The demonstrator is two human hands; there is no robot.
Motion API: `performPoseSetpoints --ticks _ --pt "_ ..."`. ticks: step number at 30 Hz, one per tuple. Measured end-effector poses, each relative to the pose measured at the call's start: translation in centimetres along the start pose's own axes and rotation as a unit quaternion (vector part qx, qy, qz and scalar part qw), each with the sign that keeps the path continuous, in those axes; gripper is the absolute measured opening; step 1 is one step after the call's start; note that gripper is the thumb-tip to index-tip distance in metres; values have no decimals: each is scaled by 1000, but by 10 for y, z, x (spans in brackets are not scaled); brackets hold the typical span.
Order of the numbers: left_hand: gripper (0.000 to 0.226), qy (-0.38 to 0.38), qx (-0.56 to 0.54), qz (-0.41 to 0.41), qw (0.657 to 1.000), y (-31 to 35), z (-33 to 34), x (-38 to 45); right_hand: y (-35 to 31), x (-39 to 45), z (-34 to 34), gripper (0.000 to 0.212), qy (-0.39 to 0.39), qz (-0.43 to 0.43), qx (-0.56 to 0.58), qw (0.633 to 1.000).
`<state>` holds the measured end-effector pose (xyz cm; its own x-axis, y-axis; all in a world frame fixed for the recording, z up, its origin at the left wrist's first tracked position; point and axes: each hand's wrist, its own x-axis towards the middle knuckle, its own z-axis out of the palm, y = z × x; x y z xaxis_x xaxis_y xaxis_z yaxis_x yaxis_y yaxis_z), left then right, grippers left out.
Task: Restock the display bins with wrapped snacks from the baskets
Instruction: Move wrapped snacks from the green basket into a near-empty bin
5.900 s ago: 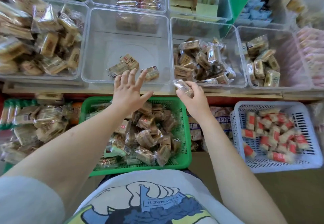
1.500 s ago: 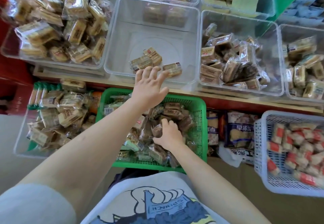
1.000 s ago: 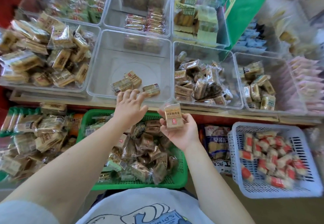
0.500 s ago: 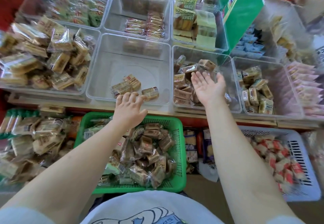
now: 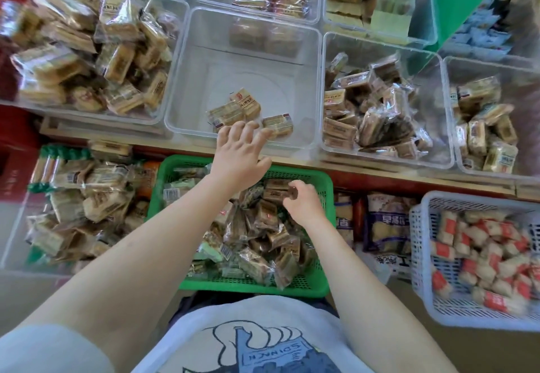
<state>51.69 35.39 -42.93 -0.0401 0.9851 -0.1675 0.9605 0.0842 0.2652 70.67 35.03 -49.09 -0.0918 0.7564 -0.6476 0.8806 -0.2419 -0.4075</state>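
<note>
The left hand (image 5: 241, 155) lay palm down on the front edge of the middle clear bin (image 5: 187, 80), with its fingers spread wide and holding nothing. The fingertips reached over the rim, close to the three wrapped snacks (image 5: 248, 112) on the bottom of that bin. Apart from those three, the bin was almost bare.

The right hand (image 5: 304, 201) was over the far right part of the green basket (image 5: 325, 273). Its fingers were curled narrow, and between the thumb and the fingertips there was a small dark brown snack (image 5: 293, 194), pinched at the top. The hand was just above the heap of brown wrapped snacks (image 5: 257, 238) that filled the basket; I could not tell if it touched the heap.

To the right of the middle bin, another clear bin (image 5: 447, 150) held a loose pile of similar brown packets. The bin on the left (image 5: 87, 115) was crowded with larger pale packets. A further bin at the far right (image 5: 458, 150) held some packets too.

On the floor level, a white basket (image 5: 420, 255) with red and white snacks stood to the right of the green one, well apart from the hands. Between the two baskets lay some bigger printed bags (image 5: 385, 226). At the left of the green basket a low clear box (image 5: 14, 261) held more pale packets. The person wore a white shirt (image 5: 248, 340) with a blue drawing.
</note>
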Motion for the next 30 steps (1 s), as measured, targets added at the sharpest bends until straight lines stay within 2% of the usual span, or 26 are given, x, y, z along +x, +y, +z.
performPoseSetpoints --ticks 3,5,11,14,18,22,30 --pt "58 8 0 4 1000 -1 4 0 12 14 27 60 6 -37 -91 995" --pt "58 14 4 5 1000 -2 6 1 16 21 39 58 13 -42 -111 993" --pt "58 26 6 6 1000 -2 8 1 20 27 53 49 97 -72 -117 986" --pt "59 23 6 7 1000 -2 8 1 21 22 54 45 88 -80 -132 984" --pt "58 21 5 7 1000 -2 8 0 31 11 52 27 102 -89 -90 987" --pt "58 13 4 7 1000 -1 6 0 37 5 42 9 105 -55 -56 991" --pt "59 -16 3 2 1000 1 -3 -1 34 -16 -4 21 108 16 13 994"
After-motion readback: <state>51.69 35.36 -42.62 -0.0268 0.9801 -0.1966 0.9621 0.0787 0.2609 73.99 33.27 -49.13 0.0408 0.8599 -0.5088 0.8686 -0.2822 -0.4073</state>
